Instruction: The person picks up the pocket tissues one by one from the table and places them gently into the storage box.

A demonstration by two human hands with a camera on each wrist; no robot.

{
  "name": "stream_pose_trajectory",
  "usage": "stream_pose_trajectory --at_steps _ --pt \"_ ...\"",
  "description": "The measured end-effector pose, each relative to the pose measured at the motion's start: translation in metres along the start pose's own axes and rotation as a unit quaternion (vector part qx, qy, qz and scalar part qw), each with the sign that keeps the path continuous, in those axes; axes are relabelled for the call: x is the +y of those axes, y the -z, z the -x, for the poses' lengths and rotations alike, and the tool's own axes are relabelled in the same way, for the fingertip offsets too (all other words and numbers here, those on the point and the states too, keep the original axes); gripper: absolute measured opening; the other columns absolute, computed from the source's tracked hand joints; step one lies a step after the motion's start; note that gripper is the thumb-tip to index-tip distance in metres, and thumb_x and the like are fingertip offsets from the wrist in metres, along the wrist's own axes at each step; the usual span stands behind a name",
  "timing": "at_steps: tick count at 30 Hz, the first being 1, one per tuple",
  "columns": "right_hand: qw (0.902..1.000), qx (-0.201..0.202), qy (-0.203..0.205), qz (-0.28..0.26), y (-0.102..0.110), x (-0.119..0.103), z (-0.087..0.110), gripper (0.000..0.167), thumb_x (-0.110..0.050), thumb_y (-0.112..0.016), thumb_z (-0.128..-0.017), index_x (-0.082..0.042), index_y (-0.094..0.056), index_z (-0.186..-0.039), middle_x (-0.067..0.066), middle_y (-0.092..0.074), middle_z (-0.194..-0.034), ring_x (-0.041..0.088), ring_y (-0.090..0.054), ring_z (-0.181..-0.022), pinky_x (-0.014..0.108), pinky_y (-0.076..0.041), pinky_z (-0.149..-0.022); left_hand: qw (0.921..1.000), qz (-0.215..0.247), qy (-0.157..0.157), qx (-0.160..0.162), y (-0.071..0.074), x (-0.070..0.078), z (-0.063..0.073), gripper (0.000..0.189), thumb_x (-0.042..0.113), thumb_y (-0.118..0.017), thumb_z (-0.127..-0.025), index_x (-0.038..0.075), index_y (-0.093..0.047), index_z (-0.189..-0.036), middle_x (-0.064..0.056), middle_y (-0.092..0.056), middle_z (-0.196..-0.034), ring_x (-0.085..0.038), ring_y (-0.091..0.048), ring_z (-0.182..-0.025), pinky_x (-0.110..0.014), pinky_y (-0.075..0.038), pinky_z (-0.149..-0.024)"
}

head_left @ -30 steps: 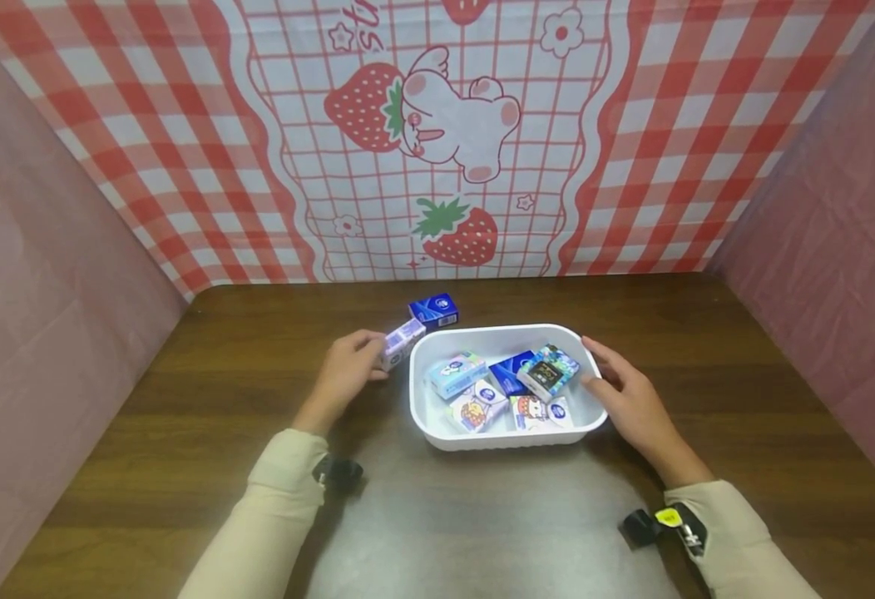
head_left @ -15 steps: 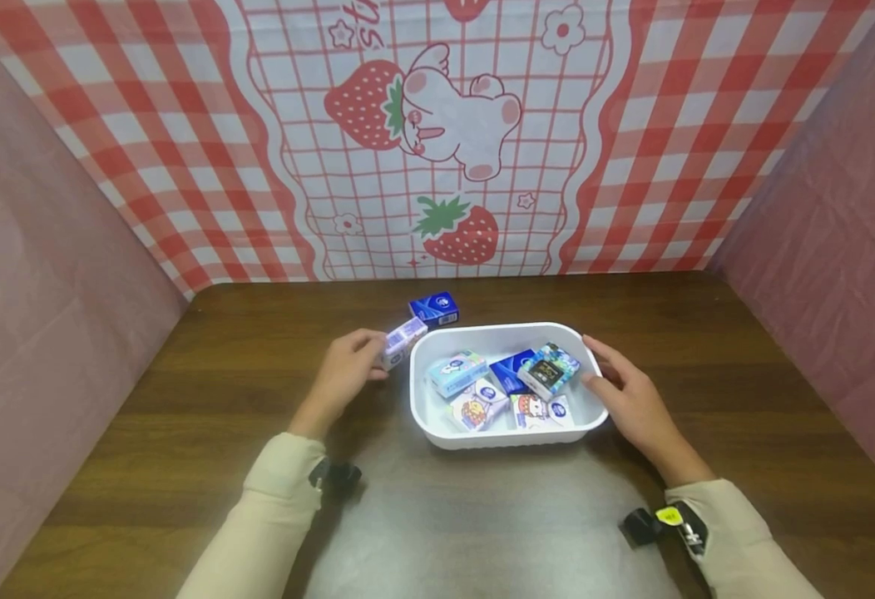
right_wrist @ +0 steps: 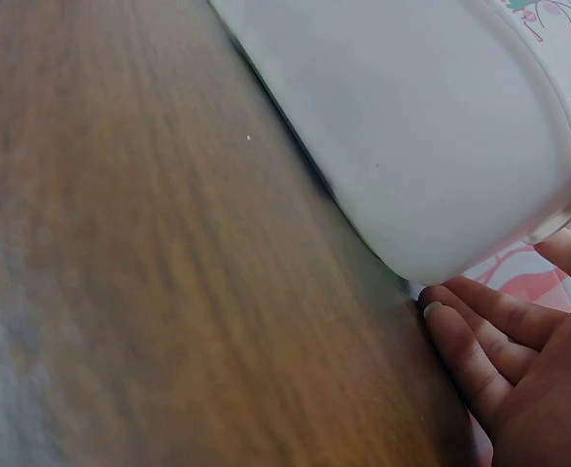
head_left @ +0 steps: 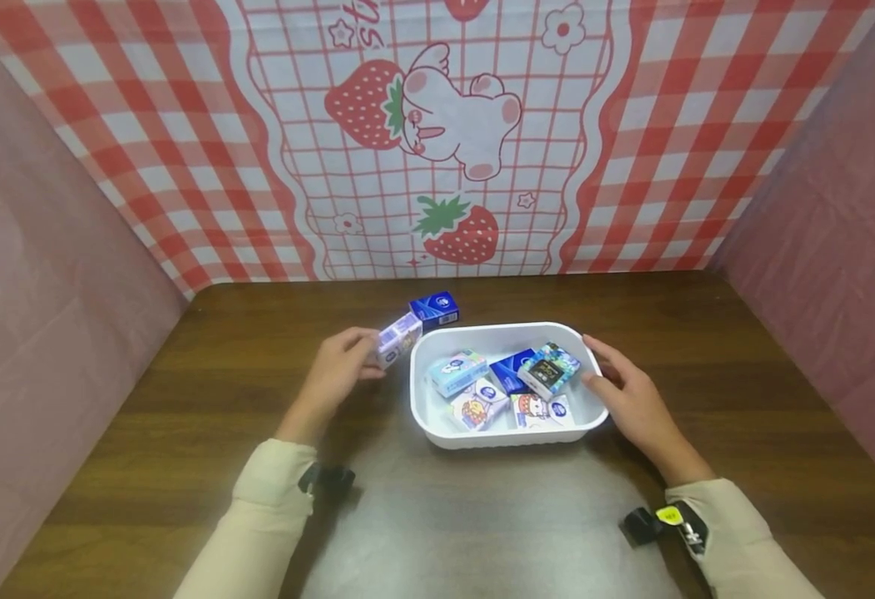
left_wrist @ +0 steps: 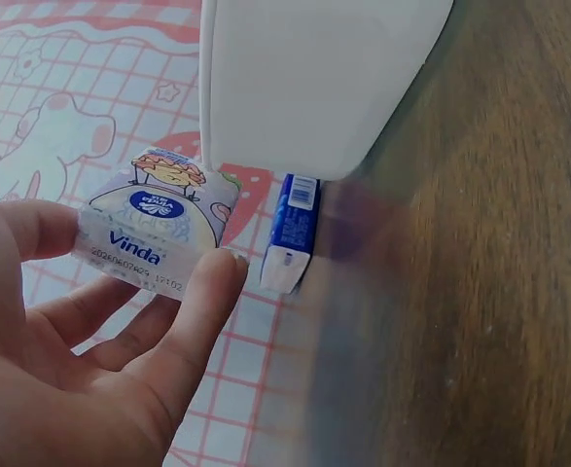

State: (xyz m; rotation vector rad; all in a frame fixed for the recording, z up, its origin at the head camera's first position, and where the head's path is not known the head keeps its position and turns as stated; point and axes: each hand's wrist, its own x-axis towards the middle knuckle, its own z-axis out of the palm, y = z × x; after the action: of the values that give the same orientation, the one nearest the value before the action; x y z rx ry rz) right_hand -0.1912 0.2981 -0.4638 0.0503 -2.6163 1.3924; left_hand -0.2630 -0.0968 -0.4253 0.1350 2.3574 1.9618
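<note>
My left hand (head_left: 335, 374) pinches a lilac-and-white tissue pack (head_left: 398, 339) between thumb and fingers, just left of a white plastic tub (head_left: 437, 437). Its printed face and the "Vinda" end (left_wrist: 134, 251) show in the left wrist view. My right hand (head_left: 632, 403) grips the tub's right end, thumb at the rim and fingers along the outside. Inside the tub lie several tissue packs: a light blue one (head_left: 457, 373), a dark blue one (head_left: 508, 372), a floral one with a black label (head_left: 550, 371), and white cartoon ones (head_left: 475, 406).
A dark blue tissue pack (head_left: 433, 309) lies behind the tub's left end on the brown wooden table (head_left: 205, 416). A strawberry-print checked cloth (head_left: 452, 166) hangs at the back, with pink cloth (head_left: 41, 291) at both sides.
My left hand has drawn the lilac tissue pack slightly left and toward me, and its printed side has turned more into view. The right hand and tub have stayed nearly still.
</note>
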Motion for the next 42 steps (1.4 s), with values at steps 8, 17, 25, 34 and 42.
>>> stream_pose_trajectory --at_steps 8,17,25,34,42 --pt "0.9999 -0.004 -0.011 0.001 0.001 0.0 0.001 0.056 -0.028 -0.057 -0.102 -0.022 -0.04 -0.155 0.024 -0.051 -0.143 0.041 -0.055 -0.119 0.029 -0.054 -0.077 0.9994 -0.018 -0.03 0.005 -0.006 0.002 0.003 0.032 0.017 -0.058 -0.099 -0.006 -0.065 -0.12 -0.026 -0.064 -0.109 -0.031 -0.069 -0.086 -0.039 -0.06 -0.076" --pt "1.0 0.002 -0.005 0.001 -0.001 0.0 0.0 0.055 -0.028 -0.058 -0.101 -0.021 -0.042 -0.154 0.024 -0.055 -0.139 0.04 -0.057 -0.117 0.023 -0.053 -0.074 0.9982 -0.025 -0.044 0.032 -0.008 0.005 0.008 0.034 0.023 -0.058 -0.1 -0.004 -0.067 -0.118 -0.025 -0.066 -0.11 -0.031 -0.07 -0.084 -0.038 -0.06 -0.076" --pt "0.9999 -0.005 -0.012 0.005 0.0 0.0 0.0 0.056 -0.03 -0.057 -0.102 -0.022 -0.04 -0.155 0.024 -0.053 -0.14 0.04 -0.056 -0.118 0.029 -0.054 -0.076 0.9979 0.016 -0.055 0.032 -0.012 0.008 0.012 0.03 0.017 -0.056 -0.101 -0.007 -0.066 -0.115 -0.027 -0.065 -0.108 -0.041 -0.069 -0.086 -0.046 -0.059 -0.079" --pt "1.0 -0.005 -0.006 0.002 0.001 0.0 0.0 0.056 -0.03 -0.057 -0.102 -0.022 -0.04 -0.155 0.023 -0.051 -0.143 0.041 -0.056 -0.119 0.032 -0.053 -0.078 0.997 0.044 -0.057 0.027 -0.014 0.007 0.013 0.028 0.016 -0.057 -0.1 -0.007 -0.067 -0.112 -0.027 -0.067 -0.102 -0.041 -0.069 -0.083 -0.048 -0.059 -0.079" --pt "1.0 -0.004 -0.006 0.0 0.0 -0.001 0.0 0.056 -0.029 -0.057 -0.102 -0.021 -0.041 -0.155 0.023 -0.052 -0.142 0.041 -0.056 -0.119 0.029 -0.053 -0.077 0.9965 0.053 -0.061 0.021 -0.018 0.007 0.014 0.027 0.014 -0.057 -0.1 -0.007 -0.067 -0.112 -0.026 -0.068 -0.1 -0.031 -0.07 -0.077 -0.044 -0.06 -0.076"
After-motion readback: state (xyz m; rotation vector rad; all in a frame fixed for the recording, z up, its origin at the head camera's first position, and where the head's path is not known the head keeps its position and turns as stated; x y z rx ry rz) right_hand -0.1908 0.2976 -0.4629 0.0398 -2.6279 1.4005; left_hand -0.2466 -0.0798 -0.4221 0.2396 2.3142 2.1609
